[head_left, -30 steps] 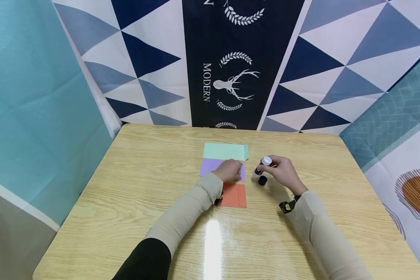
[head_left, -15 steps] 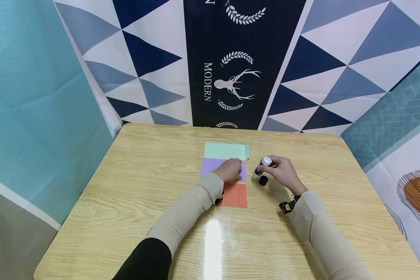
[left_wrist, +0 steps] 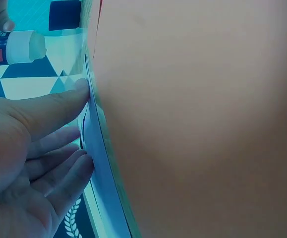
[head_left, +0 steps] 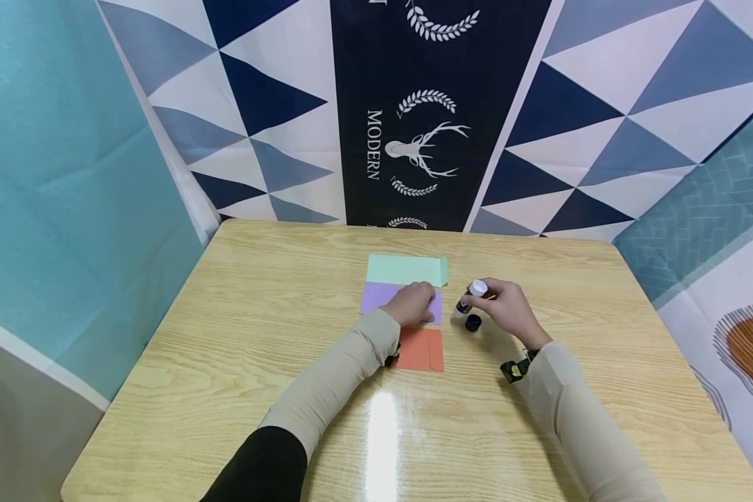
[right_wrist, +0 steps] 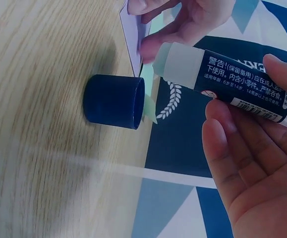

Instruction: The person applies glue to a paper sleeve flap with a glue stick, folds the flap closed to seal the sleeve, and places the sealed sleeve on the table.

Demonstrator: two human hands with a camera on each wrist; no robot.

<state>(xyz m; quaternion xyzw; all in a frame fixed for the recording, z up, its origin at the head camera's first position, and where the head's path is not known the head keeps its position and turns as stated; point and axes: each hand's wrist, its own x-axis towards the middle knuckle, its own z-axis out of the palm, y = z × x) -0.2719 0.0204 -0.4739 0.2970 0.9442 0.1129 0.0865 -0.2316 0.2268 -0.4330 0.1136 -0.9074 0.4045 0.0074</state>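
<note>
In the head view my left hand [head_left: 411, 305] reaches over a purple envelope [head_left: 374, 298]. The left wrist view shows its thumb and fingertips spread apart, touching the envelope's surface. My right hand [head_left: 508, 307] holds an uncapped glue stick [right_wrist: 242, 87] between thumb and fingers, just right of the envelopes. The stick is tilted, its pale glue tip facing down toward the table and its white base up. Below it on the tabletop stands the dark cap [head_left: 473, 323], apart from the stick.
A mint-green envelope [head_left: 404, 270] lies beyond the purple one, and an orange-red envelope [head_left: 422, 348] lies nearer, partly under the left wrist. All rest on a wooden table [head_left: 276, 293]. A patterned cloth [head_left: 276, 104] hangs behind its far edge.
</note>
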